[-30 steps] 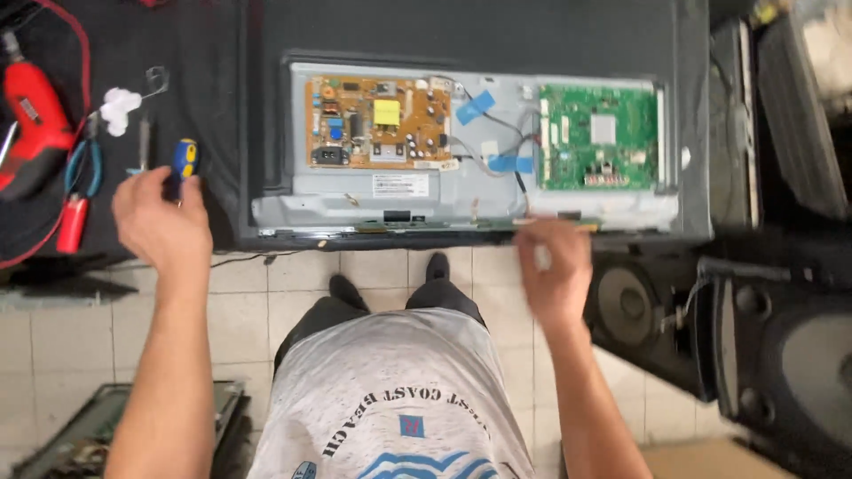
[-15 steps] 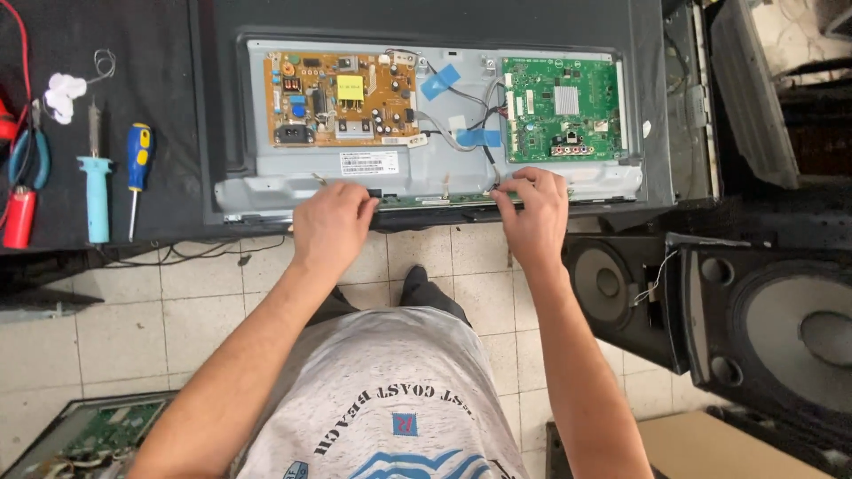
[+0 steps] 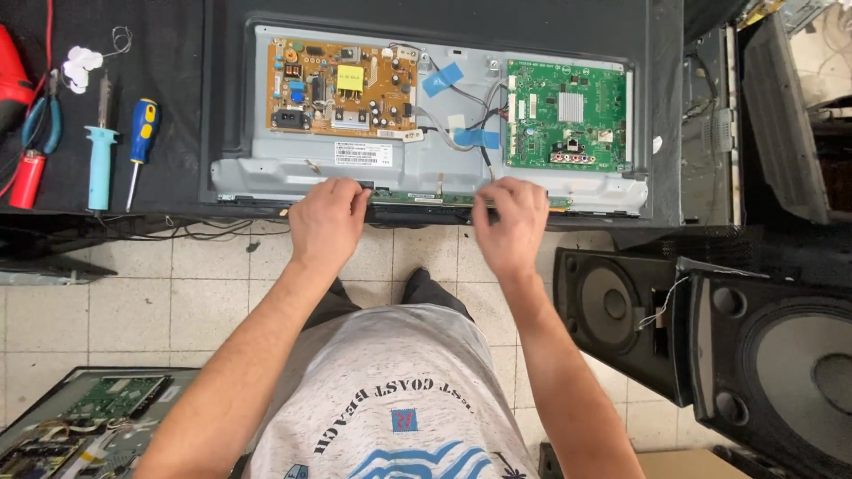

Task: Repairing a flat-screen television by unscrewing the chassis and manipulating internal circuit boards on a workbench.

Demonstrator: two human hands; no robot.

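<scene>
Left hand (image 3: 327,223) and right hand (image 3: 509,222): fingertips curled out of sight over narrow green strip board (image 3: 426,197), contact unclear. Red tool (image 3: 12,80): cut by left edge. Large speaker (image 3: 781,364): cropped right. Circuit-board components: too small to identify.

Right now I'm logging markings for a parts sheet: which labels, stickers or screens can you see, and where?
White label: rectangular, on the grey metal chassis below the orange board, just above the left hand.
Small white sticker: by the orange board's lower right corner.
Blue tape: two strips over the wires between the boards.
No lit screen in view.
</scene>
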